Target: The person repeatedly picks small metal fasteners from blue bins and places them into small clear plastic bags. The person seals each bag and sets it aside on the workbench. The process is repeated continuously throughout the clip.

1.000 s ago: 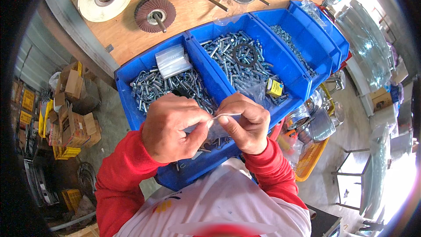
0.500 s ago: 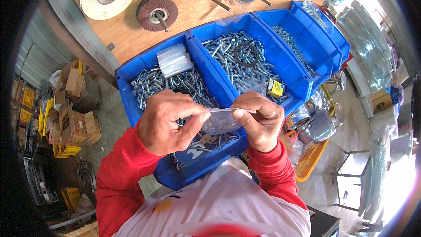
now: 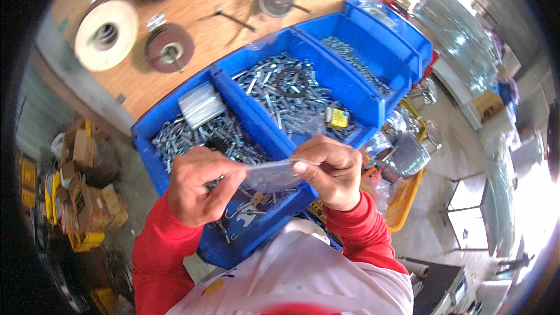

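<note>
Between my two hands a small clear plastic bag (image 3: 270, 176) is stretched by its top edge. My left hand (image 3: 203, 185) pinches one corner between thumb and forefinger; my right hand (image 3: 330, 172) pinches the other the same way. What the bag holds, if anything, is too blurred to tell. Below it lies the front of a blue bin (image 3: 217, 251) with loose metal bolts (image 3: 175, 140) and small metal parts. A silvery ribbed metal piece (image 3: 201, 106) rests on the bolts behind my left hand.
Another blue bin holds bolts, a black ring (image 3: 291, 82) and a small yellow box (image 3: 337, 118). Abrasive discs (image 3: 169, 48) hang on pegs on a wooden board (image 3: 137, 90). Cardboard boxes (image 3: 87, 204) stand at left; a yellow crate (image 3: 405, 210) is at right.
The view has turned, so the bins appear tilted and shifted left. My hands have moved slightly apart, and the bag is pulled wider between them.
</note>
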A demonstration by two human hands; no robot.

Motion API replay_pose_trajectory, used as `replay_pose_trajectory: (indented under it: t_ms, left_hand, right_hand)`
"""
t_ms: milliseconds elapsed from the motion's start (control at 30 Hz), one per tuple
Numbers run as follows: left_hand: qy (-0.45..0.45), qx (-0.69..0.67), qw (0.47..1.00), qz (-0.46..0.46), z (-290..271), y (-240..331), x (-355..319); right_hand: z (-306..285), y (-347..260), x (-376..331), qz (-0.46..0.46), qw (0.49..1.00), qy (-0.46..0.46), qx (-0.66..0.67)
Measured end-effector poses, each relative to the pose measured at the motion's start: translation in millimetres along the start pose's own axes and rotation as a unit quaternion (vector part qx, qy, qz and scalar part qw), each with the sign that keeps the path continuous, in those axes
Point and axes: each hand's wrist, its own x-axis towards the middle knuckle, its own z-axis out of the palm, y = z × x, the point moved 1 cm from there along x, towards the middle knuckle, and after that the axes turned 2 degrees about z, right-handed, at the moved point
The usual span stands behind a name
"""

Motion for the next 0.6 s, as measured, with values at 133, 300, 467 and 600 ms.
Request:
replay_pose_trajectory:
  t_ms: [133,300,467,600]
  left_hand:
    - [-0.041,-0.051,0.997,0.032,5.6,6.3,8.4]
    - [-0.03,-0.131,0.99,-0.034,30.0,0.4,9.7]
    - [-0.002,0.093,0.978,-0.187,21.8,-87.4,-10.1]
    - [-0.05,0.37,0.902,-0.215,3.4,-185.4,-14.0]
  right_hand:
    - [-23.2,-25.6,-8.4,0.026,0.993,-0.111,-0.032]
    - [-64.2,-35.0,-4.5,0.099,0.97,-0.057,-0.215]
    - [-169.4,-10.8,100.2,0.081,0.942,0.128,-0.299]
    - [-273.6,-23.1,221.2,0.0,0.827,0.155,-0.541]
